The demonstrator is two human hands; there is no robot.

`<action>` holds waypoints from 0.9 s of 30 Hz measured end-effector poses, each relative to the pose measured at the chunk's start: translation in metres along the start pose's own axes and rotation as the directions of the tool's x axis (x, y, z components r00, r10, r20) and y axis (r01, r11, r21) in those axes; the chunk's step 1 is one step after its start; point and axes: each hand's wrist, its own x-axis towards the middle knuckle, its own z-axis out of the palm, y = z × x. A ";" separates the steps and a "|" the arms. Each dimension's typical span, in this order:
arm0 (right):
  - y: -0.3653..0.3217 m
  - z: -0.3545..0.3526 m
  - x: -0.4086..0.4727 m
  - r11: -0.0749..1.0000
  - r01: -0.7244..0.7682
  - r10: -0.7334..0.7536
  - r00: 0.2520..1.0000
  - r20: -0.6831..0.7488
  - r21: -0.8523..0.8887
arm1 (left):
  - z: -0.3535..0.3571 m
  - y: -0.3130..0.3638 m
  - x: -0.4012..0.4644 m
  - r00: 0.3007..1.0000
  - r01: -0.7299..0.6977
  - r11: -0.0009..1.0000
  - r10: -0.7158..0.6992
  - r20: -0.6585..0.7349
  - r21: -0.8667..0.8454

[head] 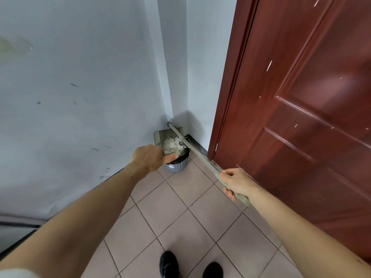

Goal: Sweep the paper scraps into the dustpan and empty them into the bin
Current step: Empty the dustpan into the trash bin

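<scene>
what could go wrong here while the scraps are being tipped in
1. The dustpan is tilted over a small bin, so some scraps could slide past the rim onto the tiles.
2. The right hand holds the long handle across the pan; it may knock scraps out or bump the door.

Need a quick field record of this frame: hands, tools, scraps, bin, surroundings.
left hand: closed on the dustpan handle
right hand: closed on the broom handle
dustpan: tilted over the bin, against the wall corner
paper scraps: white pieces at the dustpan mouth, over the bin opening
bin: small, grey, ribbed, black liner, on the tiled floor
door: red-brown wood, on the right
shoes: black, bottom of frame
</scene>
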 end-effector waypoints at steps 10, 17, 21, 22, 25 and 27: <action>-0.003 -0.007 0.000 0.998 0.058 -0.058 0.998 -0.026 -0.035 | -0.021 0.006 -0.014 0.970 -0.230 0.915 0.244 -0.001 0.333; 0.001 -0.003 -0.005 0.994 0.085 -0.086 0.996 -0.010 -0.068 | -0.013 0.009 -0.021 0.960 -0.269 0.881 0.278 0.035 0.389; 0.004 -0.004 -0.006 0.995 0.078 -0.078 0.997 -0.009 -0.062 | -0.020 0.014 -0.025 0.947 -0.306 0.846 0.319 0.044 0.436; 0.004 -0.003 -0.007 0.996 0.073 -0.074 0.997 -0.011 -0.058 | -0.020 0.015 -0.026 0.943 -0.315 0.837 0.330 0.049 0.448; 0.003 -0.005 -0.008 0.997 0.064 -0.065 0.998 -0.018 -0.048 | -0.021 0.016 -0.028 0.938 -0.323 0.813 0.343 0.051 0.484; 0.002 -0.006 -0.009 0.998 0.058 -0.059 0.998 -0.029 -0.040 | -0.024 0.018 -0.030 0.937 -0.327 0.808 0.346 0.054 0.490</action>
